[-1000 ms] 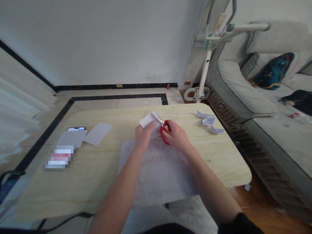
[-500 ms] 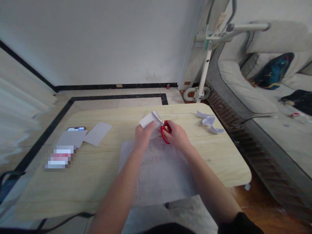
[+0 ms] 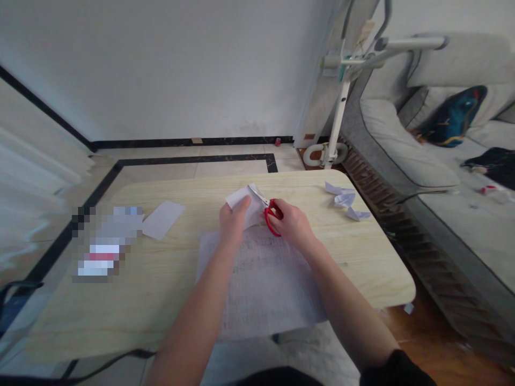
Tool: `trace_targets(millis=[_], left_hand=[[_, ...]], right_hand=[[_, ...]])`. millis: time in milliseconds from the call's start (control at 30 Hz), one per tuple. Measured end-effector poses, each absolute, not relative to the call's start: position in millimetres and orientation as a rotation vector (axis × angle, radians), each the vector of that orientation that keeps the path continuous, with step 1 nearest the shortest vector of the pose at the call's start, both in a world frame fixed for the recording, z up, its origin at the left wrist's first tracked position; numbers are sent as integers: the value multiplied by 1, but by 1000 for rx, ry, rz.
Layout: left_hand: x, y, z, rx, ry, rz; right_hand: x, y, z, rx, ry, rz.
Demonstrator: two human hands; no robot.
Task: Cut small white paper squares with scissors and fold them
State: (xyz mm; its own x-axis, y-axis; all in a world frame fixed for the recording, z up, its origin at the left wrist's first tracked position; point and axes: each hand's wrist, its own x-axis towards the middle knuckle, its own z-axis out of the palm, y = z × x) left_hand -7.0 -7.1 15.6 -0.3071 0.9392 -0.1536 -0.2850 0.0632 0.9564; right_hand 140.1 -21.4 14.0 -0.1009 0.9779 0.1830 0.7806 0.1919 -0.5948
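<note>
"Head view — how did the white paper point(image 3: 254, 210) seem to handle?"

"It looked light, thin and easily creased, best gripped near an edge; it was held over the counter point(image 3: 370, 262), by a large sheet's point(image 3: 273, 289) far side."

"And the grip?"

"Left hand point(image 3: 232, 221) pinched the paper; right hand point(image 3: 292, 222) curled around red-handled scissors point(image 3: 266, 202) — they crossed the paper."

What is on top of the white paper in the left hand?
The thumb of the left hand and a blade of the red-handled scissors show over the white paper; whatever lies directly underneath is covered.
</note>
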Motion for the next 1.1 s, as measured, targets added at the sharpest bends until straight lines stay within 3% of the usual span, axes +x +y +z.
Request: trace_targets(millis=[1100], left_hand=[[-7, -8, 15, 765, 1226, 1398]], right_hand=[[139, -23, 15, -1661, -1952, 466]])
